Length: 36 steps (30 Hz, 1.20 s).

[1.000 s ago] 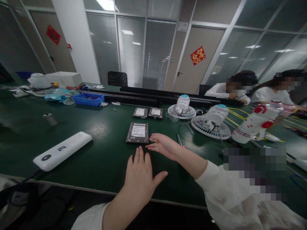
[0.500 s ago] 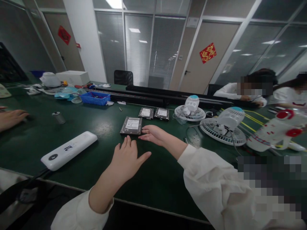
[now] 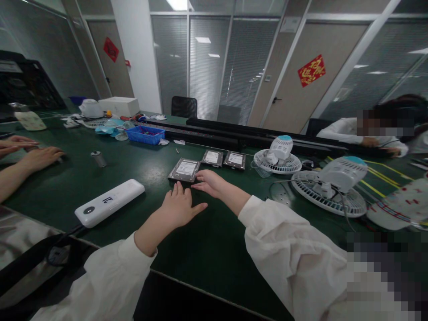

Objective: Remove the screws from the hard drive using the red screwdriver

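Observation:
A hard drive [image 3: 184, 170] with a white label lies on the green table in front of me. My left hand [image 3: 178, 207] is at its near edge, palm down, fingers stretched forward and thumb out to the right. Close to the drive's right near corner is my right hand [image 3: 210, 183], its fingers extended and apart from the thumb. Whether the fingertips of either hand touch the drive, I cannot tell. Just behind it lie two smaller drives, one on the left [image 3: 212, 158] and one on the right [image 3: 234, 160].
A white power bank [image 3: 110, 203] lies left, a small metal cylinder [image 3: 98, 158] beyond it. Another person's hands [image 3: 45, 158] rest at far left. Behind are a blue bin [image 3: 146, 134] and black bars. Two white fans [image 3: 277, 156] and a floral jug [image 3: 397, 207] are right.
The camera view has turned a little to the left, so the scene sits further right. Both hands stay by the hard drive in nearly the same pose.

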Each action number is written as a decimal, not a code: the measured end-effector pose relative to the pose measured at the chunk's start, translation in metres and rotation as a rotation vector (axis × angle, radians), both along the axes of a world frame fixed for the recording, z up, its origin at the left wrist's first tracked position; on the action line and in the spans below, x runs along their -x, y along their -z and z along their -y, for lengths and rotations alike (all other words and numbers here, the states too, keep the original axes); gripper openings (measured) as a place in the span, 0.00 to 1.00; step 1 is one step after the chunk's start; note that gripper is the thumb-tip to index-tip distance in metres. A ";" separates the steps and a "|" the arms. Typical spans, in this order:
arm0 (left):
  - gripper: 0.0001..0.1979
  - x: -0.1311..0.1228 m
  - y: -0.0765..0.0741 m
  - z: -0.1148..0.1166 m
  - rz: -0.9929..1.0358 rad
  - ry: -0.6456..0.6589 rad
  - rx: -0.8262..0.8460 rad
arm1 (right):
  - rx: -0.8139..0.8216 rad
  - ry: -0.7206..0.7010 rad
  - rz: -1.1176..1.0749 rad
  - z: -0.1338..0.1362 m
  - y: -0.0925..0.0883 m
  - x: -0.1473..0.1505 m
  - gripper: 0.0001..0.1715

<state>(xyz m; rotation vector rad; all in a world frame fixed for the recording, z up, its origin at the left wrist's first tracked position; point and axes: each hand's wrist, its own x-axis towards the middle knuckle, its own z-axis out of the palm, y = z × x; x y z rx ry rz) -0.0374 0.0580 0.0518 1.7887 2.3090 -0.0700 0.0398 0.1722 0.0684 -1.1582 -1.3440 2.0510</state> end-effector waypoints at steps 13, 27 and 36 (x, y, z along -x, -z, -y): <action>0.52 0.005 0.004 -0.038 -0.042 -0.133 0.048 | -0.040 0.020 0.038 -0.011 -0.005 0.007 0.23; 0.53 0.021 0.006 -0.095 -0.060 -0.169 0.036 | -0.226 0.280 0.249 -0.064 -0.019 -0.085 0.23; 0.51 0.029 0.011 -0.137 -0.052 -0.131 -0.002 | -0.511 0.330 0.545 -0.092 -0.006 -0.115 0.23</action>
